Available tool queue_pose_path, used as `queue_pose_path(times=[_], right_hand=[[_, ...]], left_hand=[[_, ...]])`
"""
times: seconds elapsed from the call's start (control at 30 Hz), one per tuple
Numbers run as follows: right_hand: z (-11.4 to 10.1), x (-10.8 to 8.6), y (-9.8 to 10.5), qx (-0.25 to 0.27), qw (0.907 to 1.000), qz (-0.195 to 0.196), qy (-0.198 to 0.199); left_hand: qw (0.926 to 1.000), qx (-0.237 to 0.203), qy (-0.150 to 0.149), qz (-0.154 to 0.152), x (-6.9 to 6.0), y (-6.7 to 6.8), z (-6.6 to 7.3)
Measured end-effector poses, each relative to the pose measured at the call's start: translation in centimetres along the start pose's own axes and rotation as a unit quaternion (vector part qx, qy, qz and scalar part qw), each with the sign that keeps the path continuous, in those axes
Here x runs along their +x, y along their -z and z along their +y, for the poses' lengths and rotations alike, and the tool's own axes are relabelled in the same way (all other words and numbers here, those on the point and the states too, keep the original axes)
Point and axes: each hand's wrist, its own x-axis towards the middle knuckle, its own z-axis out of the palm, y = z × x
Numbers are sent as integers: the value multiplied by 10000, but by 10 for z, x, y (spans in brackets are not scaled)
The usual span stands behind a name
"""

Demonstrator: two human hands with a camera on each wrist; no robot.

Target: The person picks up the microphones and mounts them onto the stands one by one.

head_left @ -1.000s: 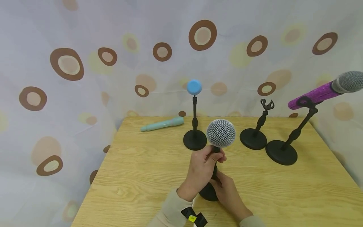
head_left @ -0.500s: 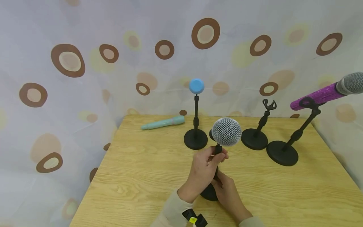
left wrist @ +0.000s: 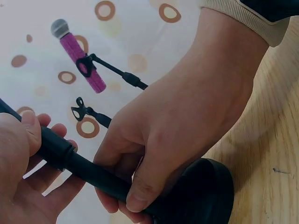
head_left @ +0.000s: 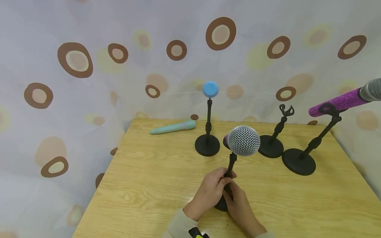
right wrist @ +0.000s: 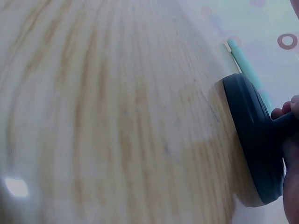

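The left hand (head_left: 208,192) grips the black pole of a small stand below its top, thumb and fingers round it; in the left wrist view this hand (left wrist: 23,172) is at the thick collar. Lower down, the right hand (head_left: 242,208) (left wrist: 177,107) holds the pole just above the round base (head_left: 221,205) (right wrist: 252,140). A microphone with a silver mesh head (head_left: 244,140) and a purple-edged body (head_left: 226,141) sits tilted on top, its head towards the camera. Most of its body is hidden behind the head. The base's underside faces the table in the right wrist view.
Behind stand a black stand with a light-blue-ended object (head_left: 210,89), a bare-clipped stand (head_left: 271,146), and one holding a pink-purple microphone (head_left: 348,99) at the right. A mint-green microphone (head_left: 174,127) lies at the table's back edge. A patterned cloth hangs behind.
The left hand has slid down the pole from just beneath the microphone towards the right hand. The microphone head has shifted right in the view, showing its purple edge. The right hand stays near the base.
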Motion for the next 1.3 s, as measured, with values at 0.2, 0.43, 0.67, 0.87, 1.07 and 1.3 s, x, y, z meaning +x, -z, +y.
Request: queue_pose_path(times=[0.2, 0.43, 0.67, 0.87, 1.07, 1.3], right_hand=[[-7, -13, 4, -779, 9954, -487, -261], [-21, -32, 16, -2386, 9660, -953, -301], [-26, -32, 19, -2768, 9552, -1044, -117], [-25, -30, 17, -2837, 9504, -1251, -251], [-24, -34, 16, -2780, 9502, -1348, -413], [-23, -36, 16, -2867, 9504, -1199, -138]], left_hand=[[9994, 41, 247, -227, -7, -4, -3], [9803, 1665, 513, -927, -45, -14, -21], [9172, 3862, 67, -980, -57, -27, -22], [8571, 5007, -200, -1192, -57, -28, -22], [8430, 5207, -543, -1236, -58, -30, -25], [8307, 5430, -748, -975, -59, -31, -26]])
